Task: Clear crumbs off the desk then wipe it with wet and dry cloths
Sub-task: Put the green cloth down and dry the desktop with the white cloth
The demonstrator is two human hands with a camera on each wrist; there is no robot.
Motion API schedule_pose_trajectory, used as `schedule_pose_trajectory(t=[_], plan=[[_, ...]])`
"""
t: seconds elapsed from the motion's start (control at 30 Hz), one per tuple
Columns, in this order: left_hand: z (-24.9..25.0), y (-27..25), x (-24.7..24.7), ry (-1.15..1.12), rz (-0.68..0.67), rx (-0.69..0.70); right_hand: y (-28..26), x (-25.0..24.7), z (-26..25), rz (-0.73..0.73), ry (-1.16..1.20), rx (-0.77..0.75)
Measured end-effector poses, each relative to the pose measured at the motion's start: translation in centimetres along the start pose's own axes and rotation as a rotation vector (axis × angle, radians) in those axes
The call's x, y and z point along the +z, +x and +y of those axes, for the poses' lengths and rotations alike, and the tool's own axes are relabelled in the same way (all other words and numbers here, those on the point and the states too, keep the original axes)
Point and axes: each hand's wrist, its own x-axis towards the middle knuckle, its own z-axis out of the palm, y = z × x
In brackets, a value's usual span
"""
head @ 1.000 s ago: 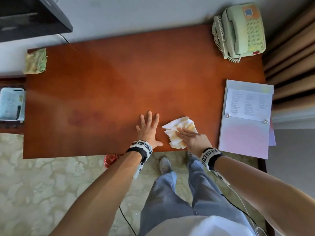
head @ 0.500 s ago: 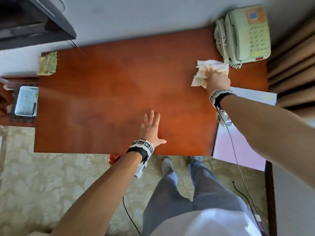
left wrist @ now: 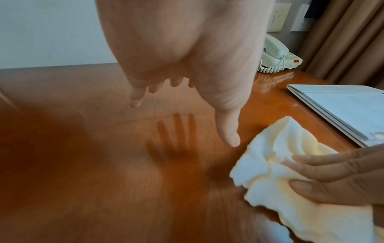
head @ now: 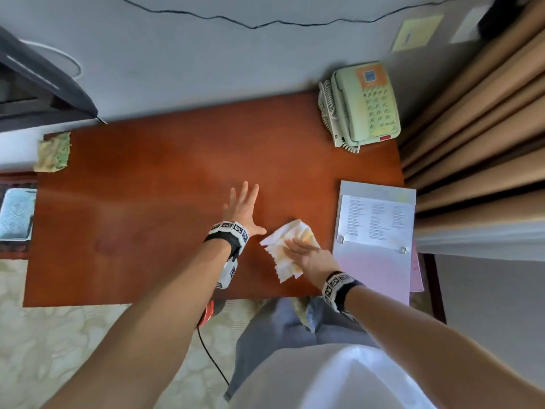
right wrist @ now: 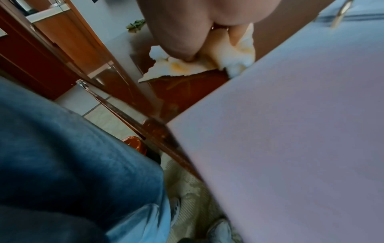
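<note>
Right hand (head: 309,253) near the front edge of the bench (head: 165,178), fingers laid over a white cloth (head: 284,246) with thumb tucked against its side in the left wrist view, pressing and lightly gripping it on the wood. Cloth looks soft, light, floppy terry, bunched; likely drags fine under a flat palm, best held from the top with the folds gathered so the edges don't trail. Folder (head: 374,231) just right of the cloth, overhanging the near edge. Left hand (head: 240,208) splayed flat, fingers straight, holding nothing, apparently just above or on the bench, left of the cloth. Far left corner: second cloth (head: 53,152), greenish, untouched. Far right: phone (head: 361,104). Versus half a second ago: the right hand and cloth have come back from beside the phone to the near edge; left hand about the same place.
</note>
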Motion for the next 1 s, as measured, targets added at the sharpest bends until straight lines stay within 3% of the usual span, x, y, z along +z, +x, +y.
schedule_pose_trajectory(t=[0.2, 0.47, 0.73, 0.87, 1.0], plan=[[1.2, 2.1, -2.1, 0.007, -0.013, 0.016, 4.2, -3.6, 3.2, 0.127, 0.070, 0.200], [0.2, 6.0, -1.3, -0.003, -0.069, 0.014, 15.2, -11.1, 7.7, 0.281, 0.104, 0.416], [-0.1, 6.9, -0.8, -0.097, -0.103, 0.034, 26.7, -20.6, 14.0, 0.335, -0.050, 0.499], [-0.3, 7.0, -0.7, -0.101, -0.114, 0.033, 29.1, -23.7, 15.1, 0.360, -0.157, 0.507], [-0.4, 7.0, -0.5, -0.102, -0.126, 0.029, 29.1, -23.3, 14.7, 0.380, -0.115, 0.539]])
